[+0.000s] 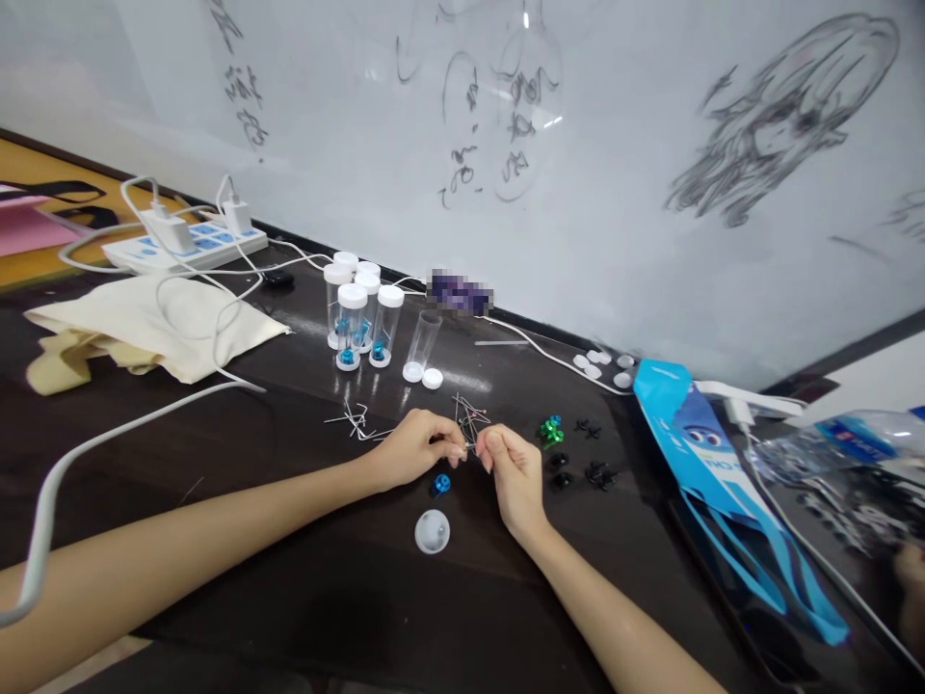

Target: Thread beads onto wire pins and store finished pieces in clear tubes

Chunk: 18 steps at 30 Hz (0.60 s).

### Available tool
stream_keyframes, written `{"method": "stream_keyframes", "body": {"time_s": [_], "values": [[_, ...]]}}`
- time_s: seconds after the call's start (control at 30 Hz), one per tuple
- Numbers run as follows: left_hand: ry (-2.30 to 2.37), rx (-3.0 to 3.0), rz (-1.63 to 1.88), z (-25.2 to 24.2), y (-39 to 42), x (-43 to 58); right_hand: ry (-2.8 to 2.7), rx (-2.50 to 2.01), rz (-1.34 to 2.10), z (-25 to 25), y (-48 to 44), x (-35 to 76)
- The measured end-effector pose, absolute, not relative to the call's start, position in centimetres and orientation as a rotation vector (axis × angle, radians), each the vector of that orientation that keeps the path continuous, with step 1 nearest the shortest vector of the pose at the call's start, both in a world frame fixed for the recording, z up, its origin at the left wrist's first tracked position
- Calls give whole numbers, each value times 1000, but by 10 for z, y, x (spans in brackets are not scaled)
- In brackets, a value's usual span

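My left hand [423,448] and my right hand [515,474] meet over the dark table, fingertips nearly touching. Both are closed in a pinch around something small, too tiny and covered to make out. Just behind the fingertips lies a loose pile of thin metal pins [471,411], a few with coloured ends. Bent metal hex keys [356,420] lie beside my left hand. Below the hands sit a blue metal part [441,484] and a small round whitish dish [432,532] with tiny pieces in it. Green metal parts [551,433] and black parts [599,475] lie right of my right hand.
Several clear tubes with white caps [352,297], some holding blue parts, stand at the back. An uncapped tube [425,345] is beside them. A power strip [209,243], a cream cloth bag [159,323] and cables occupy the left. Right: a blue lanyard [672,414] and a bottle [853,439].
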<state>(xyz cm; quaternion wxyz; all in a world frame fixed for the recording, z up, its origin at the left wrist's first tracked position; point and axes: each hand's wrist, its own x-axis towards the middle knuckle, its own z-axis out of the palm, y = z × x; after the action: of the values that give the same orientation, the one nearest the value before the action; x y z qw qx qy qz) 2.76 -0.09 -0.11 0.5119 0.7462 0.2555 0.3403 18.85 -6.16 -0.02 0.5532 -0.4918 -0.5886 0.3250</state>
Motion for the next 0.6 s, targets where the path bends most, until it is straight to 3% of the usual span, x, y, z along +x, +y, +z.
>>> {"method": "stream_keyframes", "body": {"time_s": [0.6], "values": [[648, 1776, 863, 5, -2, 23, -1260, -1108, 763, 6, -62, 189]]}}
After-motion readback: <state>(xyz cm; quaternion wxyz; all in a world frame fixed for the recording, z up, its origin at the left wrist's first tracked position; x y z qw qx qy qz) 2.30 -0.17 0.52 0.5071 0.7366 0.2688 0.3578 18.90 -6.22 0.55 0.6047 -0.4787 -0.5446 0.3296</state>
